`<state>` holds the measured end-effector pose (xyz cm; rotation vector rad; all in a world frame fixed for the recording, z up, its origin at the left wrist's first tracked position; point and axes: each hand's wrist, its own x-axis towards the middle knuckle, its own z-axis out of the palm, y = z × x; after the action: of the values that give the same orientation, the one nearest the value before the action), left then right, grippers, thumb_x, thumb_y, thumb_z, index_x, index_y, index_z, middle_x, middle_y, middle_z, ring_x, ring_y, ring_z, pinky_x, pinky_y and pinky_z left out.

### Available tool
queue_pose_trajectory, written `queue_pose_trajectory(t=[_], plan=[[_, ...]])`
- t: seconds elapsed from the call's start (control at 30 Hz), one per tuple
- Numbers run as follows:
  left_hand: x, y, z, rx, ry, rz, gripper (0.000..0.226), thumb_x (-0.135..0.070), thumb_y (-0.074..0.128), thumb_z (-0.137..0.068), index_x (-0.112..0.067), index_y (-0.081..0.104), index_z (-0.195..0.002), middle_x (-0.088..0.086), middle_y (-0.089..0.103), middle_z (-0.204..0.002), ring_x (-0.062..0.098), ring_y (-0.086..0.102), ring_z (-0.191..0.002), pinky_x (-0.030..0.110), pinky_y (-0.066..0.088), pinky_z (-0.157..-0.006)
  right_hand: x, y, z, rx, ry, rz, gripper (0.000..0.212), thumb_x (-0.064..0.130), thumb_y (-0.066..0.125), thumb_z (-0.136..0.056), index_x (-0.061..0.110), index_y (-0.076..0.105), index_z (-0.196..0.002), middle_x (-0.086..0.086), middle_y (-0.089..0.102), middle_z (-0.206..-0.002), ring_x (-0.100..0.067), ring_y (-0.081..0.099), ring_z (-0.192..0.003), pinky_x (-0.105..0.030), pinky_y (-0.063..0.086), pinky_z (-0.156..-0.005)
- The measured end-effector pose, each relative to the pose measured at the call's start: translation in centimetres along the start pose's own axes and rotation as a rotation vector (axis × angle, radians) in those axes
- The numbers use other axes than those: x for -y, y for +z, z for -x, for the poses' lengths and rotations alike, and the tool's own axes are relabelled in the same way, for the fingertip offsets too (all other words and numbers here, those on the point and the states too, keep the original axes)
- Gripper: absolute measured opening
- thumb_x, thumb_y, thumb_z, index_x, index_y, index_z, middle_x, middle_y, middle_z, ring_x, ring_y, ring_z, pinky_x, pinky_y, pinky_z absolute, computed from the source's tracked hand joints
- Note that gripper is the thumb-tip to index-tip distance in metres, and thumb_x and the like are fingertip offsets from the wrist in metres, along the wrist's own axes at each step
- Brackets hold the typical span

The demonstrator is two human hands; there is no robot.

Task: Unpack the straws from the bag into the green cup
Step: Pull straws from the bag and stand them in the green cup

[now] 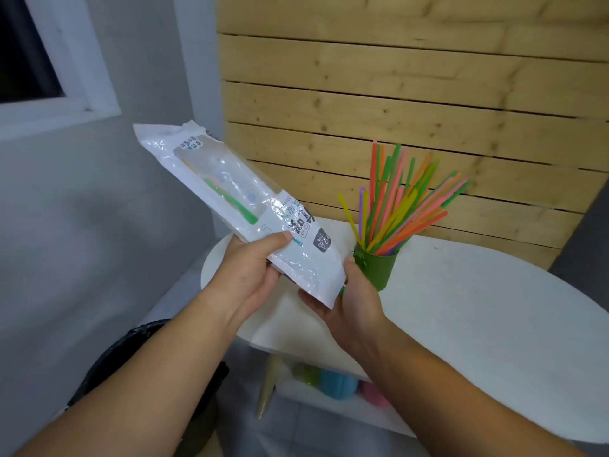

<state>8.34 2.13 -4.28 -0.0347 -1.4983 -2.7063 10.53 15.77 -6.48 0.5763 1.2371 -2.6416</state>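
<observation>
A white and clear plastic straw bag (230,196) is held tilted, its far end up to the left. A few straws, green and pink, show through its clear window. My left hand (250,268) grips the bag's lower part, thumb on top. My right hand (352,298) holds the bag's lower end from below, and a bit of green shows at that end by its fingers. The green cup (379,263) stands upright on the white table (478,308) just right of my right hand. Many coloured straws (402,206) fan out of the cup.
A wooden slat wall (395,94) rises behind the table. A black bin bag (131,351) sits low on the left under my left arm. Under the table, a lower shelf holds blue, green and pink items (336,382). A grey wall and a window frame are at left.
</observation>
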Motion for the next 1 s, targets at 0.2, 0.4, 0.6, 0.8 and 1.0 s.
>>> queue_pose_trajectory(t=[0.2, 0.4, 0.6, 0.8, 1.0], plan=[[-1.1, -0.5, -0.3, -0.006, 0.038, 0.059, 0.037, 0.015, 0.051, -0.091, -0.010, 0.067, -0.114, 0.012, 0.075, -0.107, 0.030, 0.071, -0.104, 0.044, 0.056, -0.095, -0.2, 0.3, -0.1, -0.047, -0.040, 0.348, 0.038, 0.048, 0.046, -0.101, 0.017, 0.068, -0.096, -0.001, 0.068, -0.068, -0.018, 0.058, -0.056, -0.029, 0.051, -0.051], [-0.9, -1.0, -0.6, -0.015, -0.002, 0.075, 0.040, 0.006, 0.058, -0.092, -0.003, 0.061, -0.131, 0.016, 0.072, -0.121, 0.033, 0.068, -0.114, 0.050, 0.053, -0.100, 1.4, -0.3, 0.1, -0.029, -0.062, 0.324, 0.033, 0.042, 0.058, -0.097, 0.012, 0.062, -0.083, -0.005, 0.064, -0.070, -0.018, 0.058, -0.056, -0.029, 0.051, -0.050], [-0.7, -1.2, -0.5, -0.006, -0.096, -0.003, 0.031, -0.004, 0.063, -0.093, -0.012, 0.067, -0.124, 0.011, 0.075, -0.116, 0.027, 0.073, -0.102, 0.046, 0.062, -0.083, 3.6, -1.5, 0.2, 0.030, -0.118, 0.253, 0.020, 0.029, 0.068, -0.093, 0.009, 0.068, -0.090, -0.003, 0.067, -0.069, -0.009, 0.057, -0.051, -0.021, 0.053, -0.051], [-0.2, -1.2, -0.8, -0.073, -0.141, 0.016, 0.023, -0.007, 0.063, -0.095, -0.012, 0.068, -0.117, 0.011, 0.077, -0.113, 0.025, 0.075, -0.096, 0.047, 0.063, -0.079, 5.2, -3.0, 0.3, 0.106, -0.105, 0.144, 0.005, 0.006, 0.068, -0.090, 0.004, 0.066, -0.085, -0.006, 0.063, -0.070, -0.009, 0.056, -0.057, -0.016, 0.053, -0.053], [0.7, -1.1, -1.1, -0.158, -0.181, 0.115, 0.029, 0.002, 0.063, -0.093, -0.009, 0.067, -0.119, 0.009, 0.079, -0.107, 0.022, 0.077, -0.091, 0.037, 0.063, -0.065, 6.4, -5.0, 0.6, 0.017, -0.209, 0.256, 0.010, 0.008, 0.069, -0.090, 0.006, 0.069, -0.081, -0.005, 0.062, -0.064, -0.009, 0.056, -0.053, -0.017, 0.052, -0.050]])
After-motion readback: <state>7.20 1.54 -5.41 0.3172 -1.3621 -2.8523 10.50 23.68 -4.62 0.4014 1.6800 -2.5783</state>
